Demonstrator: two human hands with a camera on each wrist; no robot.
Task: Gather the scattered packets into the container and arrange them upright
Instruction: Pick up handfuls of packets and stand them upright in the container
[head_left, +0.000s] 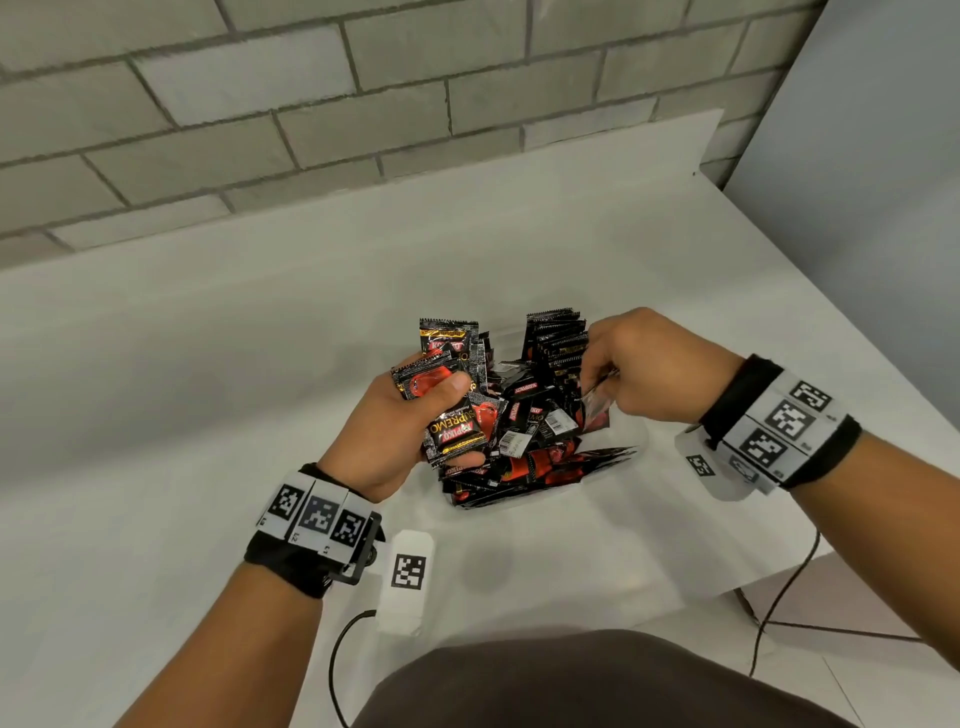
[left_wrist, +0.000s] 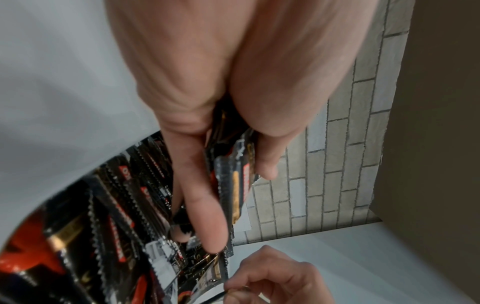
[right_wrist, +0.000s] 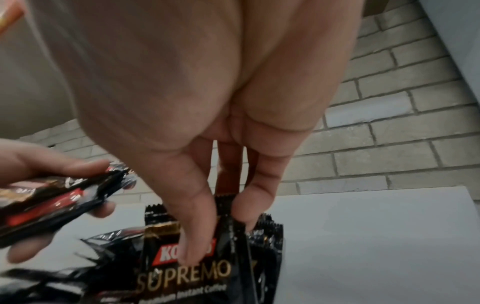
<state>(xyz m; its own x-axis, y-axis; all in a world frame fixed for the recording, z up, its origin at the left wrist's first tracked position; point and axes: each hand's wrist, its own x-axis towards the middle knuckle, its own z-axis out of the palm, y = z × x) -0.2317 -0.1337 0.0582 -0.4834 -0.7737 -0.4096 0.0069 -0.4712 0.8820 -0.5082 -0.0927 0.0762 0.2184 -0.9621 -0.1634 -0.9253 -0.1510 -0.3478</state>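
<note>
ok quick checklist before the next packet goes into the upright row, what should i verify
1. Left hand grips its bundle of black-and-red foil coffee packets between thumb and fingers: ok.
2. Right hand has its fingers on an upright black foil packet in the row: ok.
3. Upright row of packets at the far right stands on edge: ok.
4. Loose packets in the middle standing upright: not ok, they lie jumbled and tilted.
5. Clear container wall visible enough to judge free space: cannot tell.
6. White table free of stray packets: ok in the head view.
</note>
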